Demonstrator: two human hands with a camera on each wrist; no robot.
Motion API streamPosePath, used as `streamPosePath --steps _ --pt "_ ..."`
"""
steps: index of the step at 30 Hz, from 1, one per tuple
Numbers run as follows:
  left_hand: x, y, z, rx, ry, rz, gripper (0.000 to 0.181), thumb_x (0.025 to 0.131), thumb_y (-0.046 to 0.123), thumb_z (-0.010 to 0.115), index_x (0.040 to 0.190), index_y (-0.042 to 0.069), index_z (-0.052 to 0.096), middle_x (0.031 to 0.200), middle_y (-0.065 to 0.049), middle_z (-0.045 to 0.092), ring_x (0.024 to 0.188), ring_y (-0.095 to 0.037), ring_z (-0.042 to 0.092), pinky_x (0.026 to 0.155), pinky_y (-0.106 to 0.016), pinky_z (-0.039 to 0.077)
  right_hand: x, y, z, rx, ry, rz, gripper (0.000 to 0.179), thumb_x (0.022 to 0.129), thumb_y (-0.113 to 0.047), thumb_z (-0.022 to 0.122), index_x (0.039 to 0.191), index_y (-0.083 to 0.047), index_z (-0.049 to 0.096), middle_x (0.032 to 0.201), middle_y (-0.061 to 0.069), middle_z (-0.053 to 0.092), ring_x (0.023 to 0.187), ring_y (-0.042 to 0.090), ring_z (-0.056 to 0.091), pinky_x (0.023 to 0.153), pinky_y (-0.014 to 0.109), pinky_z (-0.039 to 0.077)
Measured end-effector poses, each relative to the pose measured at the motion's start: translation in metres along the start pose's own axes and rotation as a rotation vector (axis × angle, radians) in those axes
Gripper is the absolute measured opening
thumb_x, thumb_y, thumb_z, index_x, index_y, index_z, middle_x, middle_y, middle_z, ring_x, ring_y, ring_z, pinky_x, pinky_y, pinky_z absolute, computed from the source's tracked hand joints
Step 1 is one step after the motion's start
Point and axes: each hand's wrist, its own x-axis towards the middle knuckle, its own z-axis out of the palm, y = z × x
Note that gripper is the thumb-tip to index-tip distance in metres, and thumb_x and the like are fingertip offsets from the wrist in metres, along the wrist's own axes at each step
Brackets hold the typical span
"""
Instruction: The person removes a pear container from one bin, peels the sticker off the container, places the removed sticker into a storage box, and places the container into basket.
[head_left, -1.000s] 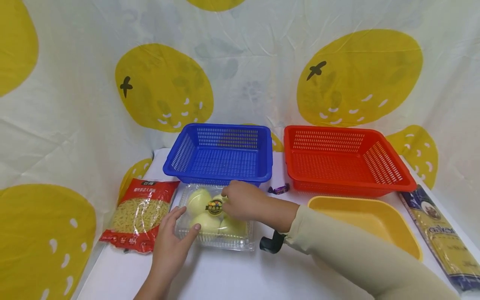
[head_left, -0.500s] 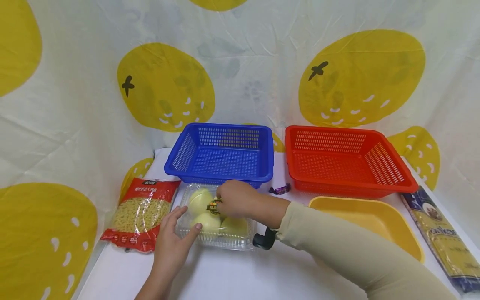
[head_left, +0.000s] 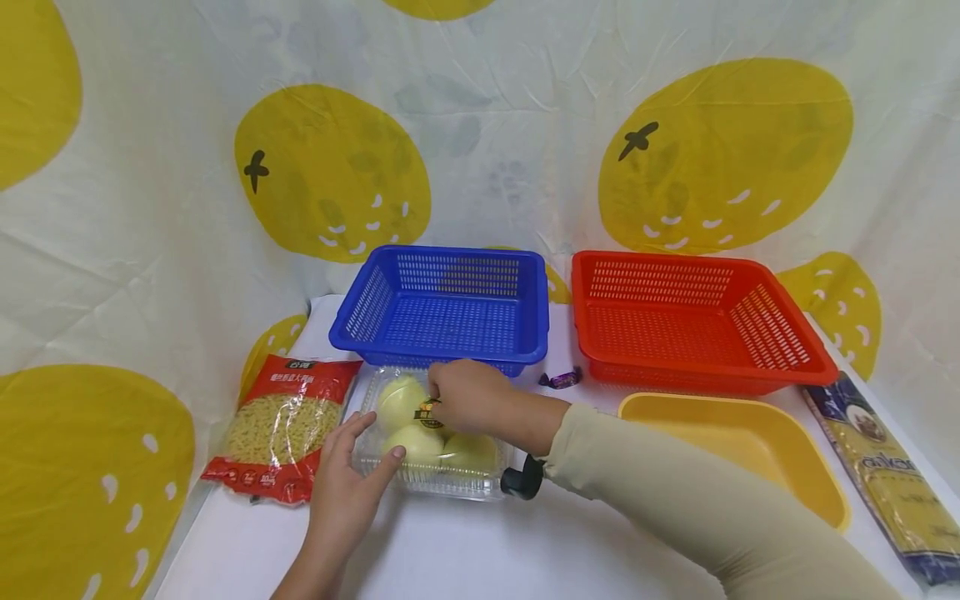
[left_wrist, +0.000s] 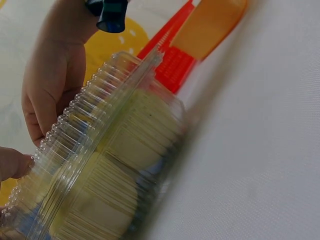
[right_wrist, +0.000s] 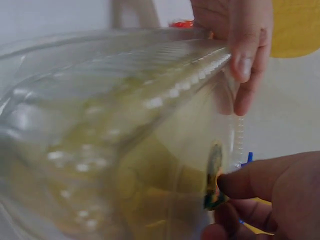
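A clear plastic clamshell box (head_left: pixel 465 485) of several pale yellow-green round fruits (head_left: pixel 412 446) stands before the blue basket. My left hand (head_left: pixel 348 475) rests at its left side, thumb and fingers fairly straight against the lid. My right hand (head_left: pixel 472 400) reaches over the lid with curled fingers and pinches the edge of a dark round sticker (head_left: pixel 427 414) there. In the right wrist view the thumb lies right on the sticker (right_wrist: pixel 215 177), with the fingers bent beneath it. Part of the sticker is hidden behind the right hand in the head view.
A blue basket (head_left: pixel 343 337) and a red basket (head_left: pixel 697 375) stand at the back. A yellow tray (head_left: pixel 720 402) is at the right, with a long pasta packet (head_left: pixel 885 475) beyond it. Left lies a red pasta bag (head_left: pixel 285 425). A purple-wrapped candy (head_left: pixel 562 380) lies between the baskets.
My right hand has moved a little left across the lid, now covering more of the sticker's right part. The left hand stays against the box.
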Motion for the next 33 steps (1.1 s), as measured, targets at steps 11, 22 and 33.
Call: streamPosePath --steps 11,22,33 --pt "0.000 0.002 0.003 -0.014 0.008 0.002 0.066 0.095 0.027 0.083 0.153 0.012 0.055 0.168 -0.015 0.036 0.156 -0.041 0.031 0.124 -0.069 0.023 0.001 0.005 0.003 0.010 0.068 -0.033 0.010 0.096 -0.015 0.071 0.093 -0.023 0.066 0.085 -0.010 0.065 0.080 0.014 0.061 0.069 0.032 0.054" --pt "0.001 -0.001 0.002 -0.001 0.016 0.036 0.067 0.095 0.027 0.084 0.153 0.011 0.055 0.167 -0.016 0.037 0.155 -0.042 0.033 0.123 -0.068 0.025 -0.004 0.005 -0.003 0.075 0.075 -0.063 0.010 0.098 -0.016 0.072 0.092 -0.022 0.065 0.081 -0.009 0.064 0.078 0.014 0.061 0.068 0.031 0.053" --pt "0.000 -0.002 0.001 -0.003 0.013 0.035 0.067 0.095 0.027 0.084 0.154 0.011 0.055 0.167 -0.016 0.037 0.156 -0.041 0.032 0.124 -0.068 0.025 -0.014 -0.003 -0.018 0.140 0.114 -0.133 0.009 0.103 -0.017 0.067 0.095 -0.022 0.065 0.081 -0.009 0.065 0.076 0.012 0.060 0.067 0.027 0.052"
